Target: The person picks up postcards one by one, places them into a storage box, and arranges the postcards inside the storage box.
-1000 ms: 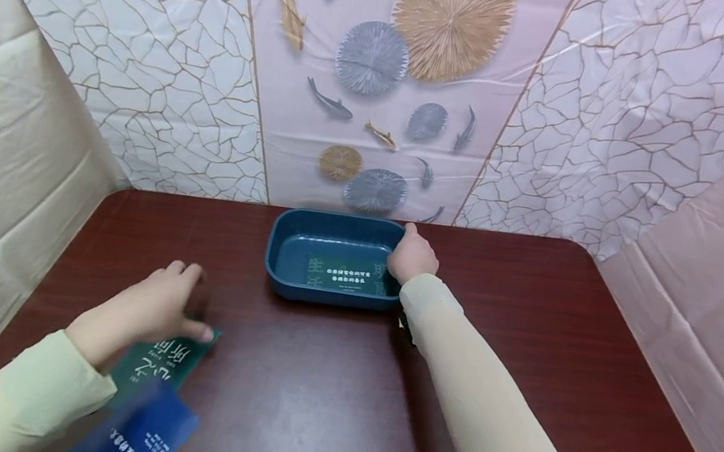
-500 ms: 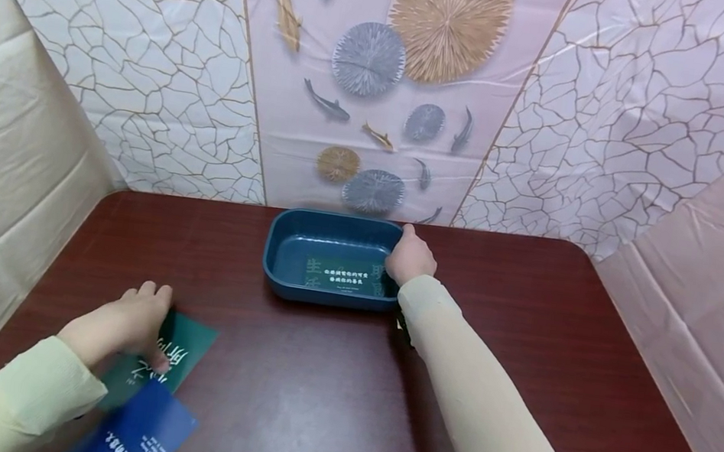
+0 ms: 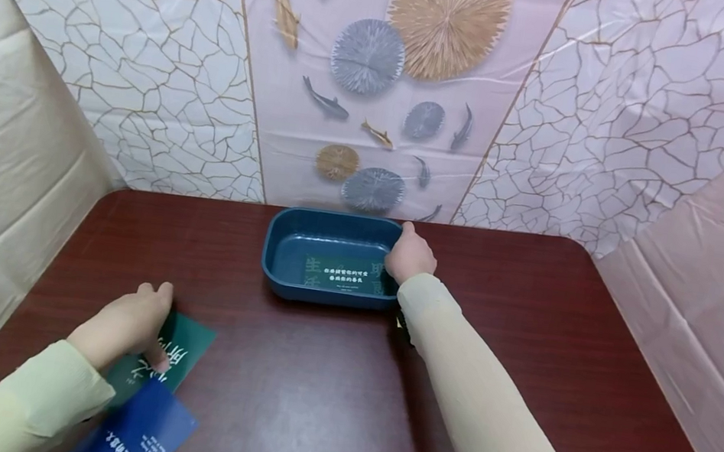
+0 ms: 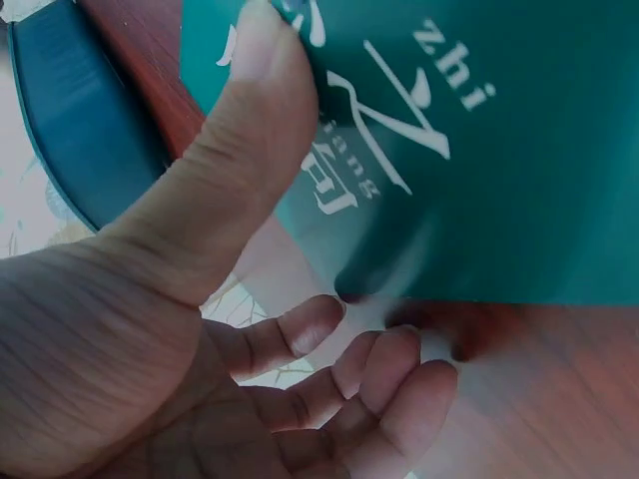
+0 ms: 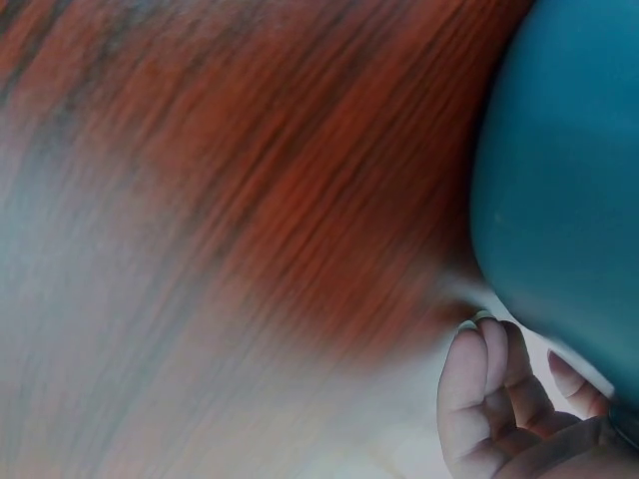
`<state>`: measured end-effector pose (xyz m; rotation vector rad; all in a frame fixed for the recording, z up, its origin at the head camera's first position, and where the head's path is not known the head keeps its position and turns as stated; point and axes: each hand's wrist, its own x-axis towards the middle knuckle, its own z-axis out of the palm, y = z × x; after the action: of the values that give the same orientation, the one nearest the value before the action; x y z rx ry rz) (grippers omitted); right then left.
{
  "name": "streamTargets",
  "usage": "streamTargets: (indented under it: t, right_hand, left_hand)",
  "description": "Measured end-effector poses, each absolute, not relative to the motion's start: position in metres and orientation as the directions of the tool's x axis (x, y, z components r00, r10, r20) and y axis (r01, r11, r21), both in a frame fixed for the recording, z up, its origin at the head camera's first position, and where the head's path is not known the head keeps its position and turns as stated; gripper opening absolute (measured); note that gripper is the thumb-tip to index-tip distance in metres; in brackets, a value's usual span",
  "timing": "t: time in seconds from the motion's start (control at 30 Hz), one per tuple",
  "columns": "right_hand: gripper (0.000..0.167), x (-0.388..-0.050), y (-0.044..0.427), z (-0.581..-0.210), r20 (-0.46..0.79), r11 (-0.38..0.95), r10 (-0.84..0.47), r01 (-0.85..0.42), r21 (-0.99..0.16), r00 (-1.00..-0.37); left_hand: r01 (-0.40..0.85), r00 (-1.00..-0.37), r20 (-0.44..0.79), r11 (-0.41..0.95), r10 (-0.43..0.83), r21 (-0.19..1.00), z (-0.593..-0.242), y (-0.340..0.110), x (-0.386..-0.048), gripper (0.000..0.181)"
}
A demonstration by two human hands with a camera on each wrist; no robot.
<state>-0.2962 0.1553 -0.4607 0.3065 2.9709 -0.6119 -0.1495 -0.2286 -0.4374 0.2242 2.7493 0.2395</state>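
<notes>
My left hand (image 3: 129,324) is over a green card (image 3: 193,337) with white Chinese characters, lying on the table at the left. In the left wrist view, the thumb (image 4: 265,110) rests on the card's face while the bent fingers (image 4: 399,389) are beside its edge, apart from the thumb. A blue card (image 3: 150,420) with white writing overlaps the green one near the front. At the back, my right hand (image 3: 411,254) grips the right end of a dark blue-green rectangular tray (image 3: 331,297). Inside that tray lies another green card (image 3: 344,276) with white characters.
The dark red-brown wooden table (image 3: 309,404) shows a glare patch in the middle. Patterned cloth (image 3: 190,63) hangs right behind the tray, with pale cloth sides to left and right. A small dark item (image 3: 402,326), partly hidden, shows by my right wrist.
My left hand has moved left and toward me, from the green card's far corner to its left edge, then stayed almost still. The right hand and tray have not visibly moved.
</notes>
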Motion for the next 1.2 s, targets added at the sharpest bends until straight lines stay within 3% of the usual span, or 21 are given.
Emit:
streamTargets:
  t: [0.3, 0.53, 0.77, 1.2]
  right_hand:
    - [0.067, -0.295, 0.155, -0.460, -0.135, 0.901, 0.178, 0.217, -0.377, -0.975]
    - [0.068, -0.295, 0.153, -0.458, -0.140, 0.900, 0.185, 0.225, -0.373, -0.973]
    - [0.068, -0.295, 0.151, -0.456, -0.141, 0.901, 0.190, 0.229, -0.369, -0.972]
    - [0.068, -0.295, 0.154, -0.458, -0.134, 0.894, 0.198, 0.235, -0.382, -0.971]
  left_hand:
    - [0.120, -0.917, -0.353, 0.973, 0.185, 0.199, -0.437, -0.225, -0.149, 0.092]
    - [0.059, -0.916, -0.386, 0.988, 0.111, 0.143, -0.431, -0.223, -0.147, 0.096]
    - [0.045, -0.906, -0.413, 0.993, 0.087, 0.112, -0.429, -0.224, -0.147, 0.078]
    - [0.024, -0.908, -0.412, 0.993, 0.071, 0.118, -0.425, -0.222, -0.145, 0.087]
